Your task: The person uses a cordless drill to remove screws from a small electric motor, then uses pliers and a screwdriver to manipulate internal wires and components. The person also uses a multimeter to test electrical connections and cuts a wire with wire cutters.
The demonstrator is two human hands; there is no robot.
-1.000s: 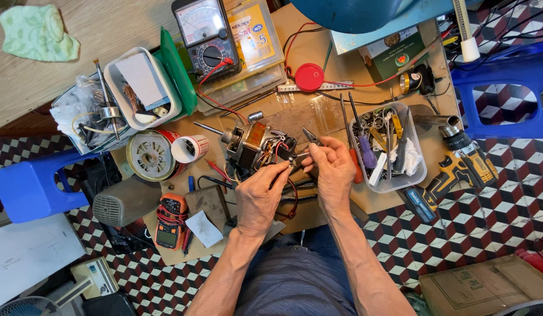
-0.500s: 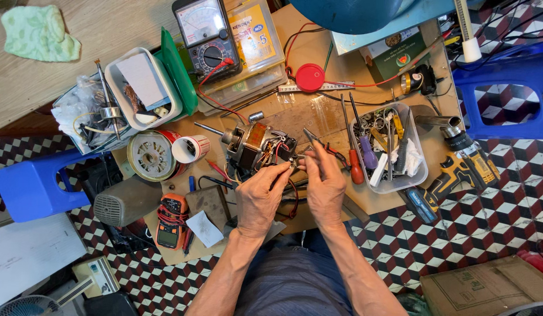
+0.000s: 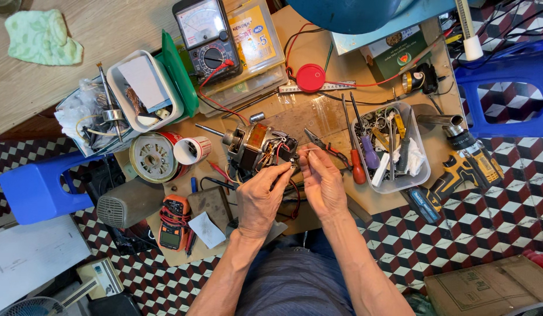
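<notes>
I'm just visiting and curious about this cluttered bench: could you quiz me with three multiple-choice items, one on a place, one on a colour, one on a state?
1. Where do the pliers lie?
A. just right of the motor
B. on the green cloth
C. inside the white tub

2. What colour is the stool at the left?
A. red
B. blue
C. yellow

3. What are the left hand and right hand doing?
A. resting flat
B. gripping the drill
C. pinching thin wires at the motor

Answers: 1 A, they lie beside it; 2 B, it is blue plastic; 3 C, fingertips meet at the wires.
</notes>
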